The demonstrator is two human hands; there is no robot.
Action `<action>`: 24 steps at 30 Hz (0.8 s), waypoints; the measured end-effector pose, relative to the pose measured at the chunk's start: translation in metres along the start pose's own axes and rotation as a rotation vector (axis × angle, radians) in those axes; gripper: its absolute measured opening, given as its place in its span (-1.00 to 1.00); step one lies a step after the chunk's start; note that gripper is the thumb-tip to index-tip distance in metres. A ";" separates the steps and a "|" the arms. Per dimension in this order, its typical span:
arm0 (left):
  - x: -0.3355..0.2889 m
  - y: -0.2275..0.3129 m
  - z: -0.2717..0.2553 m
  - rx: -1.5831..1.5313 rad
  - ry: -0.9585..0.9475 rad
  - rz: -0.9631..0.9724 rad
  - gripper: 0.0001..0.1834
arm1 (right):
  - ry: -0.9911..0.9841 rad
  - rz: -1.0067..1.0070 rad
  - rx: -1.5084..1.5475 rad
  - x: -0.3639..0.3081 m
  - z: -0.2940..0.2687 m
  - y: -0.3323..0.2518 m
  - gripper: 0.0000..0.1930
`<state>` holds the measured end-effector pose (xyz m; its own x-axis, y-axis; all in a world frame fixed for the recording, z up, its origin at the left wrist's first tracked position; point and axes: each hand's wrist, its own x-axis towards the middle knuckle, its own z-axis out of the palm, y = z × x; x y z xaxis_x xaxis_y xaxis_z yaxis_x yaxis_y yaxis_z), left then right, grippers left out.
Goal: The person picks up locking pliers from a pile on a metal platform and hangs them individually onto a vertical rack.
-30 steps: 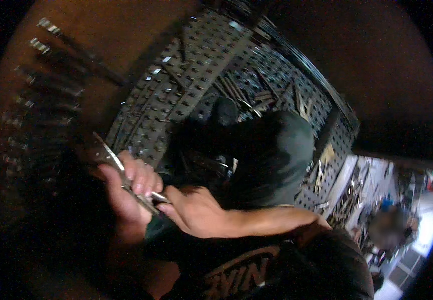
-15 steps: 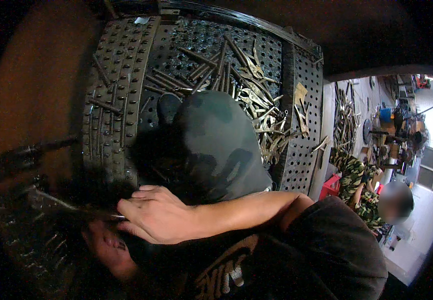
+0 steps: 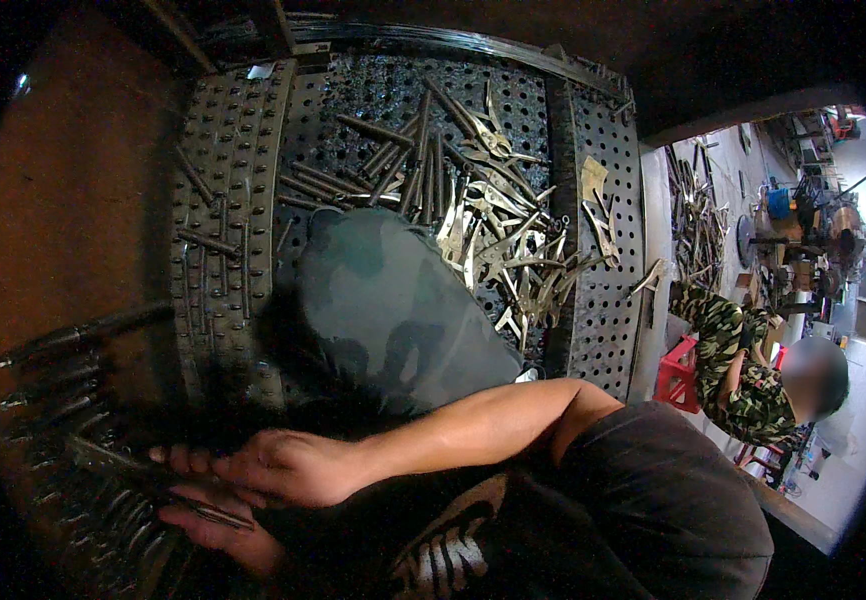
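Note:
In the shaded lower left, a long dark metal piece (image 3: 118, 458) with thin strips at its near end lies across both my hands. My left hand (image 3: 215, 522) is closed around the near end, its thumb beside the thin strips. Just above it, my right hand (image 3: 298, 465) has its fingers curled over the same piece; shadow hides part of the grip. Beside them at the far left stand rows of similar dark metal pieces (image 3: 58, 395) with shiny tips. Whether they are whole tools or tool handles is too dim to tell.
My knee (image 3: 393, 310) in camouflage cloth blocks part of a perforated metal platform (image 3: 608, 340). On it lie silver locking pliers (image 3: 498, 255) and dark metal rods (image 3: 418, 160). Rightward are a red plastic stool (image 3: 679, 375), a seated person in camouflage (image 3: 718, 365), and more metal parts (image 3: 693, 215).
Both hands have moved down a little. My right hand has turned, its fingers now reaching left over the metal piece. My knee has shifted left in the view.

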<state>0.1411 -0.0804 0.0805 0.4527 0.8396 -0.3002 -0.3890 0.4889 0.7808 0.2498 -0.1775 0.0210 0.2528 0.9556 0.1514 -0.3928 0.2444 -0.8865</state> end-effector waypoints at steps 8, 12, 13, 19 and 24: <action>0.036 -0.004 -0.051 0.380 -0.010 0.070 -0.52 | 0.105 0.072 -0.454 -0.009 0.004 -0.009 -0.67; 0.037 0.000 -0.069 0.481 0.036 0.155 -0.35 | 0.152 -0.012 -0.513 -0.010 0.005 -0.005 -0.64; 0.032 -0.003 -0.066 0.553 0.088 0.201 -0.29 | 0.146 0.031 -0.518 -0.009 0.006 -0.004 -0.67; 0.025 0.022 -0.038 0.511 -0.216 0.033 -0.06 | 0.034 0.209 -0.408 -0.002 0.008 -0.005 -0.67; 0.034 0.022 -0.056 0.350 -0.285 0.016 0.02 | 0.061 0.243 0.084 0.000 0.003 -0.012 -0.65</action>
<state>0.1026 -0.0282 0.0569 0.6712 0.7233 -0.1621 -0.1248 0.3258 0.9372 0.2516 -0.1799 0.0327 0.1938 0.9768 -0.0908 -0.5199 0.0238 -0.8539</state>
